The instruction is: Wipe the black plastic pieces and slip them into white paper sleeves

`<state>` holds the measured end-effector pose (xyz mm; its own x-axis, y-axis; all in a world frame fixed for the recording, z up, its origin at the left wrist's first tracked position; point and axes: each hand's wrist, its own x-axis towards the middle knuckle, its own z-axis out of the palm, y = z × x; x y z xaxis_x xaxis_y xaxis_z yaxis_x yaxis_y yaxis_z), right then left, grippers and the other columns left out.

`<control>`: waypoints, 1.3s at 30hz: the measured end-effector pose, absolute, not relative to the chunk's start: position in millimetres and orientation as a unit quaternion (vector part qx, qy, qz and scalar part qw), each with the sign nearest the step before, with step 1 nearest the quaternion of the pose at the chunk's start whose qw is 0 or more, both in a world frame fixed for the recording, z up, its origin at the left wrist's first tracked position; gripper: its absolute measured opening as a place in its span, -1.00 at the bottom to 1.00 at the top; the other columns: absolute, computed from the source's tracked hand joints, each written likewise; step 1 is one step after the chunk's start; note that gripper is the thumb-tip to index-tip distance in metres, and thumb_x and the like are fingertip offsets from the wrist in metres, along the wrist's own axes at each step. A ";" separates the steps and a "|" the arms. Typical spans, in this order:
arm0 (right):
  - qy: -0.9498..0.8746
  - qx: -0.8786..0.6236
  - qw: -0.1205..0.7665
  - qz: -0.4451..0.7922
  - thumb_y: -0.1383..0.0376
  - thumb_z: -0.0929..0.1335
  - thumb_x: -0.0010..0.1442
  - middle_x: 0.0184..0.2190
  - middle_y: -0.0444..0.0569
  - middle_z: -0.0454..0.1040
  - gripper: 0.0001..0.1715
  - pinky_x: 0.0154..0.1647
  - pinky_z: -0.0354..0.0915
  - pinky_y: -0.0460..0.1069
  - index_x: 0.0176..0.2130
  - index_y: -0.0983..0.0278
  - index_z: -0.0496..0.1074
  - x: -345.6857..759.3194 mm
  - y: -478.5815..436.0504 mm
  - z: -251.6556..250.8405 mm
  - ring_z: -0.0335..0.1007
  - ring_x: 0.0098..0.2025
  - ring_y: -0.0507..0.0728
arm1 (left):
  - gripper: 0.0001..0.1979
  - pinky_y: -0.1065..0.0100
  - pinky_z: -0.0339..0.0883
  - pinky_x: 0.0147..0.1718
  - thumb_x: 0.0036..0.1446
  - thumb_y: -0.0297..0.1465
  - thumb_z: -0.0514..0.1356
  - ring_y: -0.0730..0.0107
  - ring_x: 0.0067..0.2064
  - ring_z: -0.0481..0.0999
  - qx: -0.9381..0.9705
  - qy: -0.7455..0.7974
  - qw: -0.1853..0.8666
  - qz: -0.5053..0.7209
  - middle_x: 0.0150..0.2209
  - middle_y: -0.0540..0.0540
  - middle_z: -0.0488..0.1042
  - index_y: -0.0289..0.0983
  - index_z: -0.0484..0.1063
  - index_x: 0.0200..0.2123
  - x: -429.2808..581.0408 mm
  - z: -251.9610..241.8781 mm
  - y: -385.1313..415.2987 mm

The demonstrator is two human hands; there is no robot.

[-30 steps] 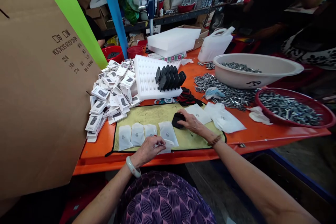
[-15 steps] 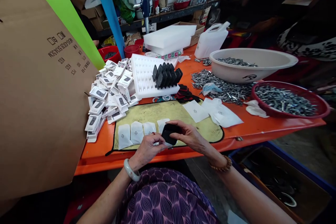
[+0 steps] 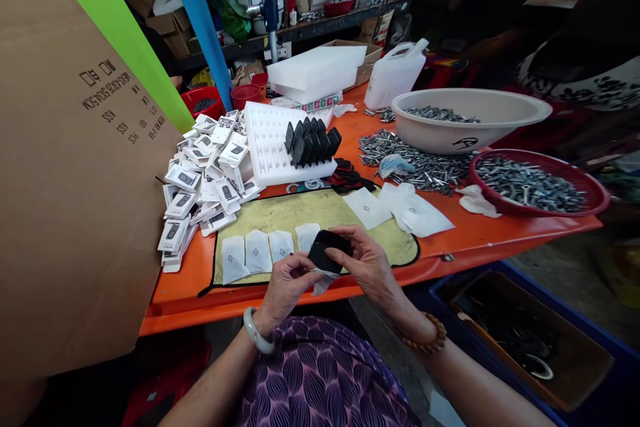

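My right hand (image 3: pixel 367 265) grips a small black oval part (image 3: pixel 327 250) above the near edge of the yellow mat (image 3: pixel 310 212). My left hand (image 3: pixel 287 283) pinches a small white bag (image 3: pixel 323 279) just under that part, and the two hands touch. Several filled white bags (image 3: pixel 257 250) lie in a row on the mat to the left. A white foam tray (image 3: pixel 273 147) behind the mat carries a cluster of upright black parts (image 3: pixel 311 141). Flat empty white bags (image 3: pixel 407 210) lie to the right on the orange table (image 3: pixel 465 233).
A heap of small boxed items (image 3: pixel 205 173) lies at left beside a big cardboard box (image 3: pixel 65 180). A white basin (image 3: pixel 465 120) and a red basin (image 3: pixel 540 190) hold metal pieces, with more loose ones (image 3: pixel 415 163) between. A jug (image 3: pixel 395 73) stands behind. A blue crate (image 3: pixel 520 333) sits on the floor.
My right hand lifted the black part off the mat and brought it toward me to meet my left hand and its bag. The head view has shifted slightly.
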<state>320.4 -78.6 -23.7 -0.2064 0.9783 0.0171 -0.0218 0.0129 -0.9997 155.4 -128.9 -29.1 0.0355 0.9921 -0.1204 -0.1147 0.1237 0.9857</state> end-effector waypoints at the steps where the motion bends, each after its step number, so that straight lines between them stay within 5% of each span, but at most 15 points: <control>1: -0.565 -0.427 0.440 0.551 0.19 0.44 0.04 -0.26 -0.07 0.53 -0.64 -0.20 0.40 0.01 -0.14 0.20 0.38 322.4 -78.7 -22.8 0.45 -0.24 0.11 | -0.65 0.41 0.24 -0.37 -0.13 -0.15 0.39 0.45 -0.39 0.35 0.447 0.491 0.573 0.481 -0.41 -0.05 0.42 -0.33 0.44 -0.53 154.6 -28.6 -129.3; 8: -0.776 -0.284 0.220 0.519 0.32 0.37 0.14 -0.25 -0.11 0.55 -0.78 -0.14 0.33 -0.03 -0.16 0.17 0.49 339.6 -67.2 1.9 0.45 -0.21 0.10 | -0.69 0.43 0.20 -0.43 -0.11 -0.19 0.38 0.48 -0.46 0.33 0.500 0.515 0.584 0.379 -0.53 -0.01 0.41 -0.33 0.49 -0.53 157.1 -28.8 -140.9; 13: -0.714 -0.350 0.300 0.526 0.20 0.43 0.07 -0.26 -0.07 0.48 -0.63 -0.22 0.35 -0.03 -0.09 0.18 0.40 343.8 -68.4 -1.4 0.40 -0.29 0.08 | -0.66 0.44 0.21 -0.45 -0.10 -0.16 0.38 0.50 -0.48 0.32 0.435 0.525 0.570 0.459 -0.55 0.00 0.41 -0.33 0.44 -0.52 157.0 -26.7 -142.6; 22: -0.715 -0.350 0.345 0.498 0.04 0.39 0.12 -0.29 -0.02 0.41 -0.65 -0.04 0.26 0.04 -0.47 0.22 0.33 340.8 -79.9 -5.1 0.34 -0.19 0.13 | -0.71 0.40 0.24 -0.38 0.00 -0.19 0.34 0.45 -0.43 0.32 0.553 0.509 0.457 0.476 -0.52 -0.03 0.37 -0.30 0.46 -0.52 139.7 -12.8 -138.4; 28: -0.687 -0.328 0.343 0.550 -0.05 0.38 0.10 -0.26 0.01 0.39 -0.57 -0.14 0.29 0.01 -0.47 0.23 0.30 334.3 -79.9 0.9 0.33 -0.17 0.15 | -0.78 0.22 0.28 0.00 0.07 -0.26 0.30 0.19 -0.01 0.45 0.584 0.458 0.462 0.485 -0.05 -0.22 0.47 -0.28 0.44 -0.48 136.5 6.3 -140.8; 33: -0.613 -0.329 0.350 0.627 -0.03 0.39 0.09 -0.31 -0.04 0.39 -0.59 -0.41 0.27 -0.06 -0.44 0.21 0.26 318.8 -86.2 -2.2 0.30 -0.37 0.06 | -0.77 0.31 0.33 -0.15 0.06 -0.29 0.30 0.25 -0.11 0.47 0.490 0.462 0.502 0.543 -0.14 -0.21 0.50 -0.29 0.38 -0.48 137.9 7.2 -145.3; 39: -0.637 -0.352 0.308 0.613 0.05 0.47 0.01 -0.38 -0.12 0.42 -0.53 -0.34 0.32 -0.02 -0.16 0.17 0.32 292.4 -96.1 -39.5 0.34 -0.37 0.09 | -0.74 0.36 0.30 -0.17 0.02 -0.26 0.30 0.34 -0.15 0.44 0.389 0.507 0.493 0.590 -0.14 -0.17 0.47 -0.30 0.32 -0.46 128.8 -8.6 -148.8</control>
<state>292.4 -96.1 -39.5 -0.5626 0.8258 -0.0385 0.0694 0.0008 -0.9976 128.8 -148.8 -8.6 -0.2111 0.9766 -0.0407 -0.1869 0.0006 0.9824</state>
